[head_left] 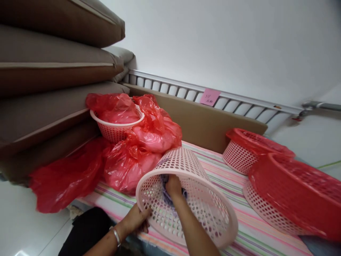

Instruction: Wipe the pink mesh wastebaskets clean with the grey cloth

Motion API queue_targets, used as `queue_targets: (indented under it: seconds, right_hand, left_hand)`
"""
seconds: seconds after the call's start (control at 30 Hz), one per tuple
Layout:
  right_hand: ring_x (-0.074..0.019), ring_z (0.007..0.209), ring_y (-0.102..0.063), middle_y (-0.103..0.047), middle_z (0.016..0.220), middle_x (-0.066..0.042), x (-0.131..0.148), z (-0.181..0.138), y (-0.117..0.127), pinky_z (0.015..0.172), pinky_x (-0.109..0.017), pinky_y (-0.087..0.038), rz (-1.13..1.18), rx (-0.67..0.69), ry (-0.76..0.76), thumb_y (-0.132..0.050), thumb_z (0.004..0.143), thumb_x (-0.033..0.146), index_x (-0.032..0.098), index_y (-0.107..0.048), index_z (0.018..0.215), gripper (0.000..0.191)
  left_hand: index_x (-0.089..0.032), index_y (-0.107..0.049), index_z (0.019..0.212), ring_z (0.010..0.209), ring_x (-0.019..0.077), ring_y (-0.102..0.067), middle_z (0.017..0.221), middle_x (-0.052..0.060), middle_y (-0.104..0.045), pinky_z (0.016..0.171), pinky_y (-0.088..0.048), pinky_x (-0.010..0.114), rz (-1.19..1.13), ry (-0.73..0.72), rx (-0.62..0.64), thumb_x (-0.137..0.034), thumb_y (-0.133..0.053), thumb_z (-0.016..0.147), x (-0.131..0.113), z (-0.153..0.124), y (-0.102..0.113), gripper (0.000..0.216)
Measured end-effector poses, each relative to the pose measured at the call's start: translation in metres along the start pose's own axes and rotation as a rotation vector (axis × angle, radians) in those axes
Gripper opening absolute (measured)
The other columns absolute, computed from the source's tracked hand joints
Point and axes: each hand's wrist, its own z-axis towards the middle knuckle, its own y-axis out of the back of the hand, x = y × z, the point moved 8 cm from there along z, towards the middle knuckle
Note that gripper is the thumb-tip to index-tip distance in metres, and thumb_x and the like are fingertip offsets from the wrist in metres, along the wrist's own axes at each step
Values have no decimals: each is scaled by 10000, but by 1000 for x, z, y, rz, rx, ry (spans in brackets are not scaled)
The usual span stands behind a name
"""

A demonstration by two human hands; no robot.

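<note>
A pink perforated plastic basket (202, 199) lies tipped on its side on a striped cloth-covered surface (239, 185), its mouth toward me. My left hand (137, 218), with a silver bangle at the wrist, grips the basket's rim at the lower left. My right hand (173, 186) reaches inside the basket and is closed on a purple-grey cloth (166, 195), pressing it against the inner wall.
Red plastic bags (144, 142) are piled at the left, one lining a pink basket (114, 129). Two more baskets lined with red plastic (290, 185) sit at the right. Brown cushions (53, 71) are stacked at the far left; a cardboard sheet (202, 121) leans on a white railing.
</note>
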Motion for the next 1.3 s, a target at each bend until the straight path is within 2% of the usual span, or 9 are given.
queue_targets:
  seconds: [0.23, 0.37, 0.43, 0.57, 0.7, 0.83, 1.03, 1.17, 1.3]
  right_hand:
    - [-235, 976, -559, -636, 1011, -95, 40, -125, 9, 885, -320, -386, -60, 136, 96, -399, 602, -13, 157, -641, 970, 472]
    - [-227, 990, -555, -631, 1025, -73, 42, -176, 12, 893, -322, -391, 39, 248, 120, -396, 543, -15, 181, -637, 945, 508]
    - [-210, 1001, -562, -636, 1035, -54, 35, -190, 13, 892, -295, -400, 131, 303, 104, -402, 516, -11, 201, -635, 970, 553]
    - [-200, 1084, -532, -615, 1112, -54, 12, -193, 42, 952, -281, -370, 207, 203, 11, -406, 494, 1, 201, -596, 1105, 671]
    - [-218, 1164, -471, -547, 1225, -86, -5, -180, 94, 1009, -311, -320, 133, 19, -78, -416, 539, 24, 155, -564, 1168, 659]
    - [-233, 1186, -439, -535, 1227, -92, -17, -166, 118, 1033, -316, -285, 4, -79, -71, -433, 587, 33, 150, -554, 1190, 626]
    - [-294, 1092, -505, -585, 1145, -137, -57, -168, 80, 989, -409, -315, -143, -32, -218, -436, 641, 17, 121, -591, 1158, 551]
    - [-272, 1089, -517, -597, 1129, -98, -48, -181, 58, 975, -375, -336, -1, -10, -183, -447, 595, 6, 181, -635, 1076, 546]
    - [-253, 1098, -528, -610, 1150, -83, -41, -195, 42, 962, -338, -359, 407, 84, -233, -463, 521, 29, 175, -626, 1088, 607]
  left_hand:
    - [-167, -564, 659, 422, 214, -613, 424, 43, -598, 400, -480, 291, 10, -78, -53, -744, -464, 636, -13, -1, 4, 586]
    - [-177, -605, 831, 998, 270, -616, 971, 108, -712, 863, -492, 329, -8, -252, -119, -622, -582, 623, -32, -6, 13, 492]
    - [-159, -598, 894, 1044, 287, -587, 1065, 128, -682, 897, -472, 341, 1, -284, -142, -596, -588, 622, -37, -9, 14, 514]
    - [-135, -591, 934, 860, 286, -644, 890, 130, -714, 722, -523, 359, 89, -289, -161, -540, -566, 659, -53, -17, 14, 490]
    - [-122, -630, 795, 581, 232, -640, 638, 71, -679, 506, -477, 295, 256, -298, -143, -433, -505, 727, -94, -29, 11, 342]
    - [-151, -627, 685, 657, 224, -633, 648, 48, -663, 585, -433, 268, 434, -409, -196, -375, -516, 745, -148, -52, -1, 257]
    - [-203, -472, 1231, 819, 238, -675, 860, 75, -721, 704, -434, 268, 778, -526, -256, -246, -429, 818, -168, -78, -40, 418]
    - [-199, -496, 1190, 892, 231, -682, 904, 79, -735, 751, -451, 251, 725, -504, -230, -228, -396, 834, -153, -69, -39, 371]
    - [-189, -554, 1123, 839, 253, -693, 855, 71, -744, 722, -474, 277, 680, -470, -245, -274, -442, 815, -146, -55, -23, 338]
